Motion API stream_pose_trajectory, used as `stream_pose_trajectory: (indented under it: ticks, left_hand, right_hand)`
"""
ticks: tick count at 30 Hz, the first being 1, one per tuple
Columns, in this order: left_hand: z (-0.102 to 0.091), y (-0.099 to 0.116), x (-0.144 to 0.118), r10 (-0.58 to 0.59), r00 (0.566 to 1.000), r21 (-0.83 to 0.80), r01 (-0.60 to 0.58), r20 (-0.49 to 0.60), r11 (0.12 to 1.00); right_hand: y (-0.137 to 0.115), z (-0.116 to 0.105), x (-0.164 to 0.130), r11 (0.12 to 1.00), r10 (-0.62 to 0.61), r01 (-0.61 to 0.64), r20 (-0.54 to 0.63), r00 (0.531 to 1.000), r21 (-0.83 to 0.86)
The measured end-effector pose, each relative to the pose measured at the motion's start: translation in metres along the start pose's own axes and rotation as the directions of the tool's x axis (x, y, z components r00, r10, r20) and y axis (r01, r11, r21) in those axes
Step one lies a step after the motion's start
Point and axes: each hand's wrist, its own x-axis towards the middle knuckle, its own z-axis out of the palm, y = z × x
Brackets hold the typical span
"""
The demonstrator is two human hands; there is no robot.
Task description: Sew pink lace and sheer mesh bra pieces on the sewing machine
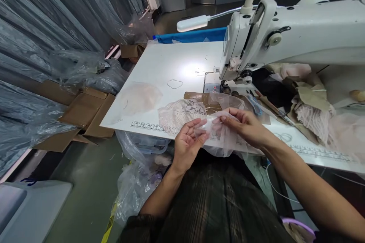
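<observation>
Between my two hands is a piece of sheer white fabric point(225, 136), hanging over the table's front edge. My right hand point(242, 125) pinches its upper part between thumb and fingers. My left hand point(189, 140) grips the other side, thumb against the cloth and fingers curled. Just beyond my left hand lies a pale pink lace piece point(185, 112) on the table. A brown taped cardboard piece point(209, 102) rests behind the fabric. The white sewing machine point(239, 41) stands past my hands, its needle area near the metal plate point(212, 82).
The white table point(171, 57) has a printed ruler point(148, 126) along its front. A sheer peach cloth point(142, 97) and an elastic loop point(175, 83) lie left. Blue-handled scissors point(254, 105) and a lace pile point(313, 115) are right. An open carton point(85, 108) sits on the floor.
</observation>
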Motion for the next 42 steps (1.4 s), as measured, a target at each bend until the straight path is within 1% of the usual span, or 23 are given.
stream_pose_trajectory:
  ticks: [4, 6, 8, 9, 10, 11, 12, 13, 14, 15, 18, 19, 21, 23, 25, 27, 28, 30, 32, 33, 37, 40, 42]
  left_hand:
    - [-0.001, 0.0, 0.005, 0.02, 0.999, 0.017, -0.02, 0.028, 1.0]
    - [-0.002, -0.001, 0.006, 0.028, 0.999, 0.017, -0.029, 0.04, 0.999]
    - [-0.002, -0.002, 0.005, 0.039, 0.998, 0.018, -0.04, 0.042, 0.999]
    - [-0.001, -0.002, 0.004, 0.048, 0.998, 0.022, -0.049, 0.04, 0.999]
    - [0.0, -0.002, 0.003, 0.059, 0.998, 0.028, -0.06, 0.036, 0.998]
    - [0.001, -0.002, 0.002, 0.069, 0.997, 0.034, -0.07, 0.033, 0.997]
    - [0.002, -0.002, -0.001, 0.077, 0.996, 0.039, -0.078, 0.034, 0.996]
    - [0.004, -0.003, -0.003, 0.083, 0.996, 0.041, -0.084, 0.042, 0.996]
    - [0.006, -0.004, -0.006, 0.086, 0.995, 0.039, -0.089, 0.057, 0.995]
    - [0.009, -0.006, -0.01, 0.088, 0.993, 0.031, -0.091, 0.082, 0.995]
    - [0.018, -0.013, -0.018, 0.105, 0.981, -0.01, -0.104, 0.161, 0.994]
    - [0.021, -0.015, -0.02, 0.112, 0.977, -0.026, -0.109, 0.183, 0.994]
    - [0.025, -0.019, -0.022, 0.121, 0.968, -0.055, -0.112, 0.221, 0.992]
    - [0.028, -0.02, -0.023, 0.128, 0.96, -0.071, -0.114, 0.247, 0.991]
    - [0.029, -0.019, -0.023, 0.128, 0.96, -0.076, -0.113, 0.247, 0.991]
    - [0.028, -0.015, -0.022, 0.12, 0.966, -0.091, -0.101, 0.228, 0.991]
    - [0.026, -0.013, -0.02, 0.111, 0.97, -0.101, -0.091, 0.216, 0.991]
    - [0.021, -0.008, -0.015, 0.097, 0.978, -0.115, -0.077, 0.184, 0.99]
    - [0.014, -0.003, -0.008, 0.092, 0.985, -0.109, -0.077, 0.143, 0.991]
    - [0.01, -0.001, -0.005, 0.089, 0.988, -0.099, -0.077, 0.123, 0.992]
    - [-0.002, 0.005, 0.005, 0.07, 0.993, -0.048, -0.066, 0.093, 0.997]
    - [-0.003, 0.007, 0.005, 0.052, 0.995, -0.025, -0.051, 0.081, 0.998]
    - [0.0, 0.007, 0.004, 0.036, 0.996, -0.026, -0.034, 0.083, 0.999]
  right_hand:
    - [0.0, -0.002, 0.009, 0.999, -0.039, 0.038, -0.014, 0.999, -0.023]
    - [0.002, -0.003, 0.011, 0.996, -0.052, 0.052, 0.001, 0.999, -0.072]
    - [0.002, -0.004, 0.009, 0.966, -0.132, 0.122, -0.028, 0.991, -0.23]
    - [0.002, -0.004, 0.006, 0.918, -0.217, 0.183, -0.059, 0.975, -0.351]
    - [0.001, -0.003, 0.002, 0.837, -0.332, 0.249, -0.091, 0.939, -0.487]
    - [0.0, -0.001, -0.003, 0.728, -0.46, 0.301, -0.113, 0.881, -0.615]
    - [-0.001, 0.001, -0.01, 0.614, -0.574, 0.332, -0.116, 0.811, -0.717]
    - [-0.002, 0.003, -0.018, 0.519, -0.652, 0.345, -0.101, 0.752, -0.782]
    - [-0.003, 0.006, -0.026, 0.459, -0.687, 0.353, -0.073, 0.723, -0.815]
    - [-0.003, 0.009, -0.035, 0.431, -0.683, 0.363, -0.036, 0.73, -0.826]
    - [0.003, 0.017, -0.057, 0.408, -0.534, 0.378, 0.118, 0.837, -0.831]
    - [0.006, 0.018, -0.062, 0.388, -0.492, 0.371, 0.151, 0.857, -0.844]
    - [0.013, 0.02, -0.067, 0.349, -0.462, 0.354, 0.17, 0.87, -0.868]
    - [0.017, 0.019, -0.068, 0.359, -0.471, 0.344, 0.15, 0.869, -0.868]
    - [0.018, 0.017, -0.064, 0.413, -0.48, 0.34, 0.115, 0.869, -0.845]
    - [0.016, 0.014, -0.059, 0.464, -0.508, 0.327, 0.055, 0.859, -0.824]
    - [0.015, 0.012, -0.056, 0.476, -0.535, 0.319, 0.018, 0.845, -0.82]
    - [0.011, 0.008, -0.05, 0.477, -0.603, 0.308, -0.052, 0.796, -0.823]
    - [0.008, 0.007, -0.045, 0.468, -0.653, 0.325, -0.074, 0.754, -0.822]
    - [0.007, 0.007, -0.044, 0.467, -0.66, 0.346, -0.061, 0.749, -0.814]
    - [0.012, 0.012, -0.044, 0.475, -0.635, 0.438, 0.047, 0.771, -0.764]
    - [0.02, 0.019, -0.048, 0.467, -0.627, 0.49, 0.115, 0.77, -0.736]
    - [0.026, 0.024, -0.05, 0.433, -0.617, 0.517, 0.175, 0.767, -0.738]
